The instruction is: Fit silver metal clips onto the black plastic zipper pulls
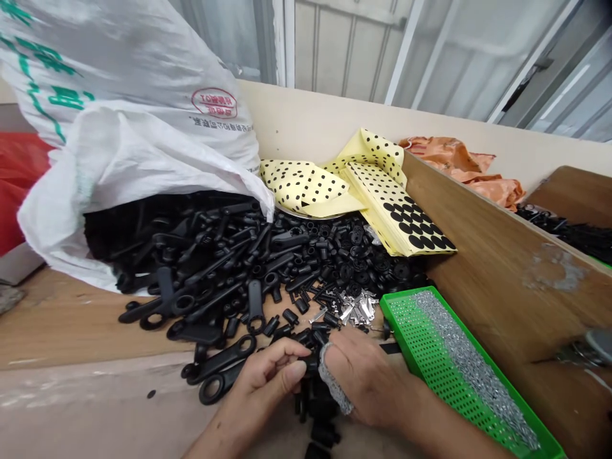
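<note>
We find the left hand (268, 377) pinching a small black part (310, 365) over the near side of the counter (86, 322). The right hand (370, 376) is curled just beside it; we cannot tell its grip. A green tray (423, 347) lies at right.

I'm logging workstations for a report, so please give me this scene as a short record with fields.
Left hand: pinches a small black plastic part between thumb and fingers
Right hand: close beside that part, a grey bumpy band against it; exact grip unclear
Heap beyond hands: long black plastic handles with ringed ends, small black plastic cylinders
Near heap: flat silvery metal strips
Picture right: green perforated plastic tray holding small silvery metal pieces
Picture left: white woven sack, mouth open toward heap
Behind: yellow paper sheets with black dots
</note>
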